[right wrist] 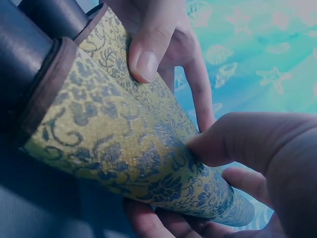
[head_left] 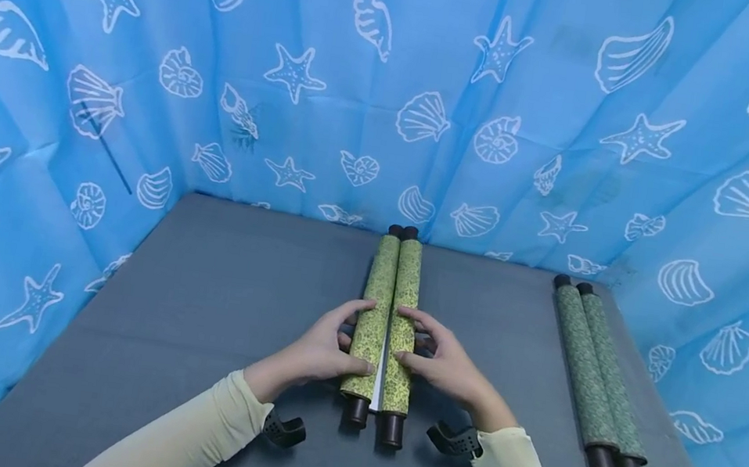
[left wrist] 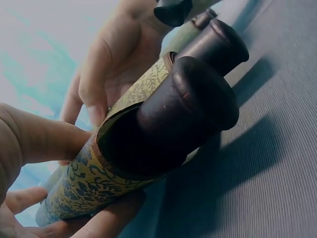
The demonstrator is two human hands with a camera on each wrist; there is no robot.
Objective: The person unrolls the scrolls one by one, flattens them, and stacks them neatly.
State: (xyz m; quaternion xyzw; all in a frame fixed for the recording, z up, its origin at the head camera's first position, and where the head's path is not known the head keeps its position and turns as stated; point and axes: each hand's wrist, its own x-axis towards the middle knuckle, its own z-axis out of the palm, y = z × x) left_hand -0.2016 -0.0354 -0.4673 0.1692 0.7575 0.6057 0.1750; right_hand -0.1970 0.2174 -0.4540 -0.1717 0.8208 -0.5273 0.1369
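A yellow-green scroll with a dark floral pattern lies in the middle of the table, wound into a left roll [head_left: 382, 274] and a right roll [head_left: 409, 277] side by side. A narrow strip of white paper [head_left: 379, 380] shows between them near the front. My left hand [head_left: 324, 347] grips the left roll, thumb on top and fingers around its outer side. On the right roll, my right hand [head_left: 446, 360] has a matching grip. Dark rounded knobs [left wrist: 198, 94] stick out of the roll ends in the left wrist view. Brocade cloth [right wrist: 109, 134] fills the right wrist view.
Two darker green rolls [head_left: 588, 364] with dark end knobs lie side by side at the table's right. Blue curtains [head_left: 379, 92] with white shells and starfish hang behind and along both sides of the grey table [head_left: 233, 278].
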